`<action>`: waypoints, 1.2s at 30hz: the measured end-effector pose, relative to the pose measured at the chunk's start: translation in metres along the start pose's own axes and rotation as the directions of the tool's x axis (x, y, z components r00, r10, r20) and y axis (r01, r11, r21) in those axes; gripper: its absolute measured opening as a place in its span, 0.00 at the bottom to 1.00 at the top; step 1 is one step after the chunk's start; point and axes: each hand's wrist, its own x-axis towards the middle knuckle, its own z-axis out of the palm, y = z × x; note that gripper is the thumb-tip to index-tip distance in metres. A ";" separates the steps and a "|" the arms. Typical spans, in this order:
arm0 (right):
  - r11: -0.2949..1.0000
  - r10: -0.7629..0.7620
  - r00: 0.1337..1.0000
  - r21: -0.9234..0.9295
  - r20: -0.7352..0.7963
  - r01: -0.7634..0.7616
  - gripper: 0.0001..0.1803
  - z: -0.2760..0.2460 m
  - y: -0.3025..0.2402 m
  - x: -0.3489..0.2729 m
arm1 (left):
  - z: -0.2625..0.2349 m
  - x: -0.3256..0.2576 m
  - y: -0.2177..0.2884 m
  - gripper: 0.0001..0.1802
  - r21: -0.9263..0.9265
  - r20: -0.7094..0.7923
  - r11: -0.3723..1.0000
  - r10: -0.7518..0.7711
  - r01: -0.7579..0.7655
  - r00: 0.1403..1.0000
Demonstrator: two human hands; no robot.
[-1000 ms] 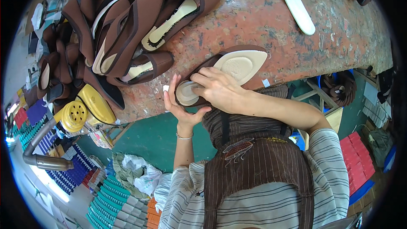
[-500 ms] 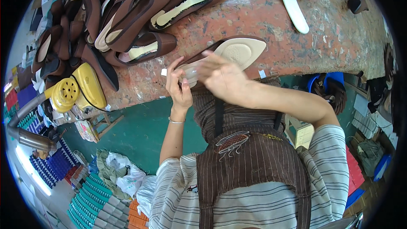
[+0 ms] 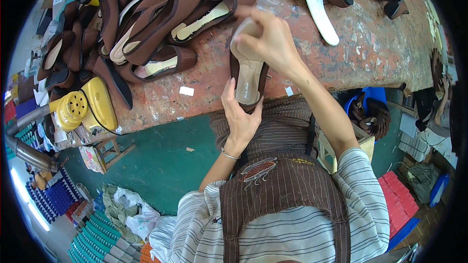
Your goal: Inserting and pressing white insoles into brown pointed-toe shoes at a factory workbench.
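Here, beside piled shoes (image 3: pixel 168 19), left hand (image 3: pixel 241 124) clasps 1 shoe (image 3: pixel 263 79); right hand (image 3: pixel 278 41), grip unclear, partly hides its insole (image 3: pixel 247 83).

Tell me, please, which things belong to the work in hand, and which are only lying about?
In use:
- brown shoe
- beige insole inside it
- left hand
- right hand

Apparently just lying about:
- white scrap
- plastic bags
- yellow device
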 end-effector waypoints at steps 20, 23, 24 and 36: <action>0.610 -0.313 0.940 -0.730 0.135 0.308 0.18 0.035 0.049 -0.066 | 0.029 0.000 -0.019 0.66 0.054 -0.061 0.993 0.109 -0.106 0.992; 0.693 0.296 0.880 -0.717 0.372 0.070 0.31 0.027 0.027 -0.004 | 0.026 0.004 -0.020 0.67 0.027 -0.047 0.992 0.125 -0.123 0.991; 0.696 0.297 0.885 -0.716 0.359 0.057 0.32 0.031 0.020 -0.006 | 0.026 0.004 -0.020 0.66 0.036 -0.039 0.993 0.110 -0.108 0.993; 0.358 -0.345 0.938 -0.927 -0.024 0.108 0.17 0.062 0.055 -0.027 | 0.025 0.008 -0.009 0.64 0.028 -0.011 0.996 0.089 -0.089 0.996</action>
